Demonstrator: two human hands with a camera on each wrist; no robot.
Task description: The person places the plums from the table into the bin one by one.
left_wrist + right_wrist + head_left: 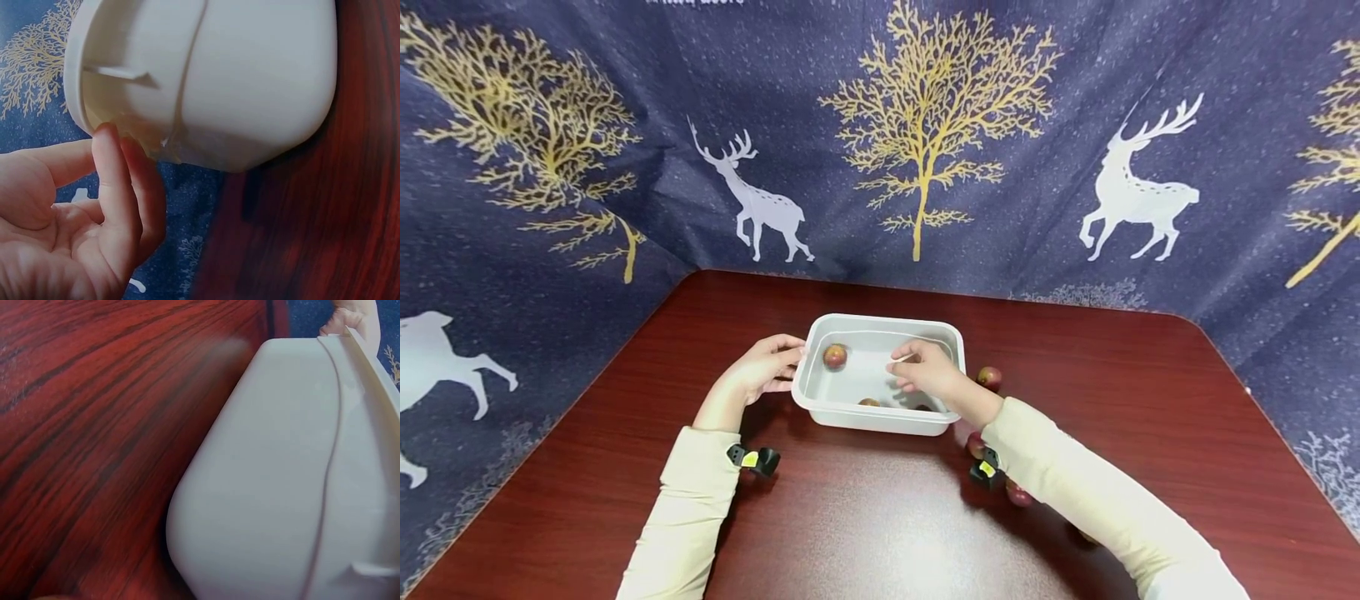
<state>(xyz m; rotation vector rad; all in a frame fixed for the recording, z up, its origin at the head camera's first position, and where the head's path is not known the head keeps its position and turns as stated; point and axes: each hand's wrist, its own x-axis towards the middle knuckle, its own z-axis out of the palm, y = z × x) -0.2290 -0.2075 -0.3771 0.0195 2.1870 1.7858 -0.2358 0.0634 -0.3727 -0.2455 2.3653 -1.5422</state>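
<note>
Head view: fruit (pixel 835 357) inside white tub (pixel 880 421); wrist views: outer walls (pixel 262 69)

Head view from above, facing forward and down across the table (pixel 1120 392) to the backdrop (pixel 1015 221), both wrist views low, close and turned sideways, facing the outer wall of the white container (pixel 262 69), left hand (pixel 766 367) shared by all three

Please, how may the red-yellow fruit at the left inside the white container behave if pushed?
The fruit would probably roll, since it looks round. The white container has raised walls, which would likely stop it. The fruit also looks smooth, so may be slippery.
</note>
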